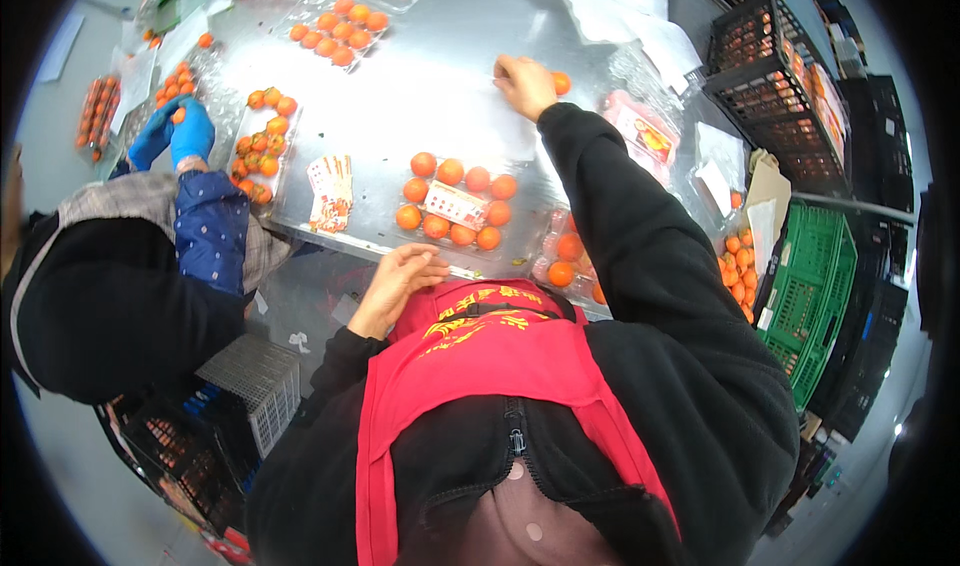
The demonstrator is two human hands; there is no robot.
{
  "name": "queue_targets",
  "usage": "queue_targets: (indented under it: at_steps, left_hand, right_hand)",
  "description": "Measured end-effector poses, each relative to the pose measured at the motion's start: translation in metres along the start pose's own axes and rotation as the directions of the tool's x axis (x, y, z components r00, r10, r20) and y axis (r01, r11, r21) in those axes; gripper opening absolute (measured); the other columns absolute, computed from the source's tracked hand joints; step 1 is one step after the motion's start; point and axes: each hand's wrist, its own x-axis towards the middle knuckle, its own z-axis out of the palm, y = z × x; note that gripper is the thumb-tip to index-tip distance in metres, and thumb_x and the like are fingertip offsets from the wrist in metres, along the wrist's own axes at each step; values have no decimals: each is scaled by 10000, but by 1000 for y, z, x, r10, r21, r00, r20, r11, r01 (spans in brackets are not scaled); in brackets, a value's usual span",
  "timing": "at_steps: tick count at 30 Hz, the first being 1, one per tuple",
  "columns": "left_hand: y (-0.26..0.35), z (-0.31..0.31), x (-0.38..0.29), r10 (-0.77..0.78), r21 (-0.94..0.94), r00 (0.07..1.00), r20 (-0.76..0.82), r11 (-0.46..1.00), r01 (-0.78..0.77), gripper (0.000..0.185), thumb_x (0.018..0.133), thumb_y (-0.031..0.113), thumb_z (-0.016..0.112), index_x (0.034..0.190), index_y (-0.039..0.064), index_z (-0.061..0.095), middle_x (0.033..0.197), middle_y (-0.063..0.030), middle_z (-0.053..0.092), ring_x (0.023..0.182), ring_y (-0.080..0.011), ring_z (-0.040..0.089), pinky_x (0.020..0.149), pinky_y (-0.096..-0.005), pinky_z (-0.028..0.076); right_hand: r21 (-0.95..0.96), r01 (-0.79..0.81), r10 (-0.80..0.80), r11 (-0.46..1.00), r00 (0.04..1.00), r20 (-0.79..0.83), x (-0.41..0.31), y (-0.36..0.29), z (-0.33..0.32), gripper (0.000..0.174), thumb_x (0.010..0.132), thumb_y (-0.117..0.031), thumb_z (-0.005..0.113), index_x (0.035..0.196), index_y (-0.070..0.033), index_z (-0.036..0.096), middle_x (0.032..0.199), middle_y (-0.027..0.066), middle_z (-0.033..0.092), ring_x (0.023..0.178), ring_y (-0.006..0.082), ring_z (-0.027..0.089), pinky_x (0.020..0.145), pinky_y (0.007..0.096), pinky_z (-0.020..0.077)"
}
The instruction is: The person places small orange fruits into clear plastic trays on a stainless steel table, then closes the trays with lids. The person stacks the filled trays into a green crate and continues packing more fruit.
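Observation:
My left hand [397, 285] is at the front edge of the metal table [360, 127], its fingers loosely bent and nothing visible in them. Just beyond it lies a clear plastic tray of tomatoes [450, 172], with a printed card [454, 206] in the middle of the ring they form. My right hand [525, 84] reaches far over the table, fingers curled down; what is under the fingertips, if anything, is hidden. Beside that wrist is a single tomato [561, 83]. Part of another tomato tray [561, 272] shows under my right forearm.
Printed cards [330, 193] lie left of the tray. A co-worker's blue-gloved hands [174, 132] hold a tomato near a half-filled tray [262, 146]. Another tomato tray [343, 30] sits farther back. Black crates [776, 90] and a green crate [810, 296] stand at right.

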Motion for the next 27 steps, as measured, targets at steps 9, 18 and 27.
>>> queue_targets:
  at_steps: [9, 18, 27]
  left_hand:
    - [-24, 15, 19, 33, -424, 999, -22, 905, -39, 462, 984, -9, 543, 1393, -93, 343, 1338, -324, 526, 1312, -419, 555, 1155, -459, 465]
    - [-11, 20, 92, 116, -490, 993, -22, 864, -112, 220, 959, 41, 547, 1087, -137, 544, 1243, -312, 589, 1271, -453, 570, 1163, -482, 462]
    - [-10, 25, 129, 154, -435, 942, -298, 857, -278, 360, 1000, 164, 610, 1239, -74, 484, 1236, -224, 568, 1181, -357, 592, 1110, -453, 489]
  right_hand:
    - [-327, -130, 211, 936, 951, 227, -5, -5, -5, 590, 835, -507, 774, 1249, -119, 609, 1218, 117, 635, 1177, 312, 608, 957, 446, 498]
    - [-85, 9, 8, 996, 980, 198, -33, -80, -95, 660, 828, -586, 762, 1309, -159, 611, 1051, 147, 728, 988, 347, 697, 855, 434, 531]
    - [-396, 147, -12, 906, 946, 324, -198, -144, 0, 1093, 658, -344, 915, 1562, -70, 365, 1574, 153, 387, 1404, 362, 420, 986, 556, 482]
